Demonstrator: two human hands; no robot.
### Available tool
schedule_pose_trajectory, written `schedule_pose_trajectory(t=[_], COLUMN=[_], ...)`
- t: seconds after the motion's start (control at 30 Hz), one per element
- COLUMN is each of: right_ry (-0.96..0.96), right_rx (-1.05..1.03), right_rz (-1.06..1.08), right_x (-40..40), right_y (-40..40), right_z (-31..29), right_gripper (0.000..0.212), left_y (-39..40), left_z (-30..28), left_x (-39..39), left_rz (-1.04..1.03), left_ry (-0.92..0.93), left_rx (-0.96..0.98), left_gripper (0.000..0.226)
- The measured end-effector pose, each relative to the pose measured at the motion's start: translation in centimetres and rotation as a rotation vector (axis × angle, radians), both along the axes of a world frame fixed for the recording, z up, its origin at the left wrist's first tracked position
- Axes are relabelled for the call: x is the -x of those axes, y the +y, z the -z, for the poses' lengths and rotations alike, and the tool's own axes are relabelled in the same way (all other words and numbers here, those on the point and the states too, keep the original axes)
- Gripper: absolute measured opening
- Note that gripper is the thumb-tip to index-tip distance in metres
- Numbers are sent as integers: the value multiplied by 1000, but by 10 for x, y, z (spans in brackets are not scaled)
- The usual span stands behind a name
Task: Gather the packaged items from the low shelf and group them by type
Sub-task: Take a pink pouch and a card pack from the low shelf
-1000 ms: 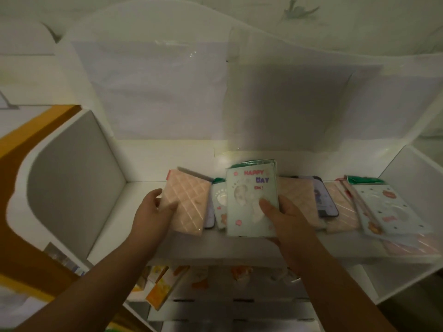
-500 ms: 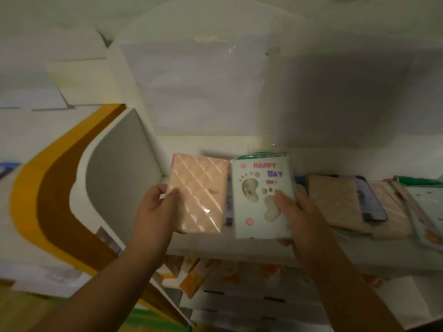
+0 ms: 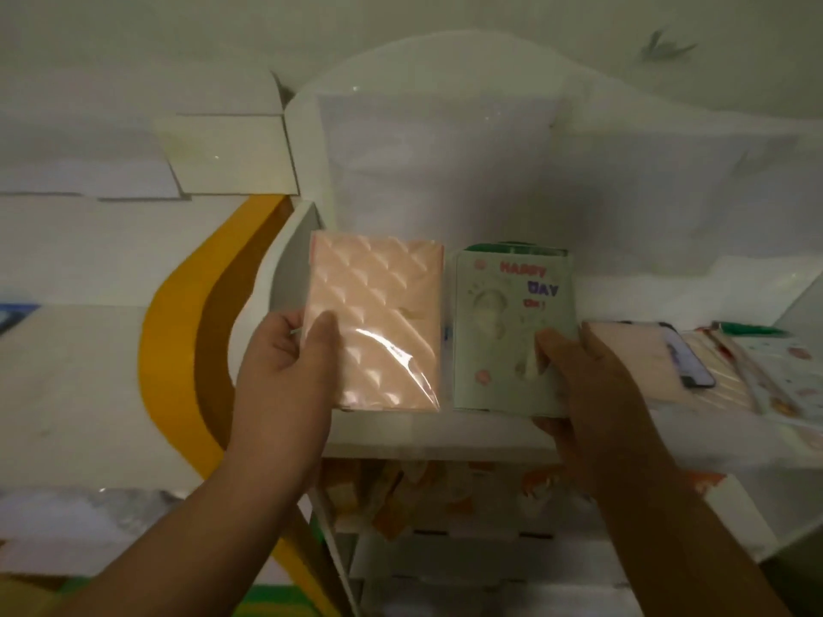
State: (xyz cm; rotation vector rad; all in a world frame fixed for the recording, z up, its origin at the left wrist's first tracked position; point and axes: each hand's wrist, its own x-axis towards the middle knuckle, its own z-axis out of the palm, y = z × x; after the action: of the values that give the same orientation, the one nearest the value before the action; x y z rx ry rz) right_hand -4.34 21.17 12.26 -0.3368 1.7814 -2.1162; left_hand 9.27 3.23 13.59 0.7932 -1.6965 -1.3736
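Observation:
My left hand [image 3: 285, 362] grips a pink quilted package [image 3: 378, 322] in clear wrap by its left edge, held upright above the white shelf [image 3: 427, 431]. Beside it, my right hand [image 3: 588, 380] holds a pale green "HAPPY DAY" package [image 3: 503, 322] with a footprint design, thumb on its front. The two packages are side by side, close but apart. More packages lie on the shelf at the right: another pink one [image 3: 632, 358] and white and green ones [image 3: 775, 371].
A dark phone-like item [image 3: 688, 362] lies among the packages at the right. A lower shelf [image 3: 445, 483] holds orange packets. The shelf's white side panel [image 3: 285, 260] rises at the left, next to a yellow and brown wall stripe [image 3: 187, 331].
Both hands have lifted their packages off the shelf and hold them up side by side. The view has swung left, so the rest of the packages now sit at the far right.

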Motion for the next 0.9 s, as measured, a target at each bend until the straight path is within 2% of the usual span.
schedule_pose_trajectory(t=[0.13,0.33,0.5,0.63,0.77,0.9], right_ry=[101,45,64,68,71,25], right_rx=[-42,38,32,37,19,-23], right_rz=[-61,-116,-195,-270,-339,-383], right_x=[-54,-143,-206,-250,-283,-296], right_y=[-24,-77,-132,-179,-219,-255], right_z=[-11,-14,-12,-14,-9,6], right_gripper=[9,19,11,17,29,29], left_y=[-30,-81,-127,-158,-190,-219], left_z=[-1,2,2,3,10,23], left_x=[-48,-144,-225,-285,-324,-339], left_rz=[-8,-15,-61,-109,-199,-241], left_ry=[73,111,119,120,147,145], left_rx=[-35,-77,-96,-109,-148,-209], left_gripper=[10,17,16,13,8,15])
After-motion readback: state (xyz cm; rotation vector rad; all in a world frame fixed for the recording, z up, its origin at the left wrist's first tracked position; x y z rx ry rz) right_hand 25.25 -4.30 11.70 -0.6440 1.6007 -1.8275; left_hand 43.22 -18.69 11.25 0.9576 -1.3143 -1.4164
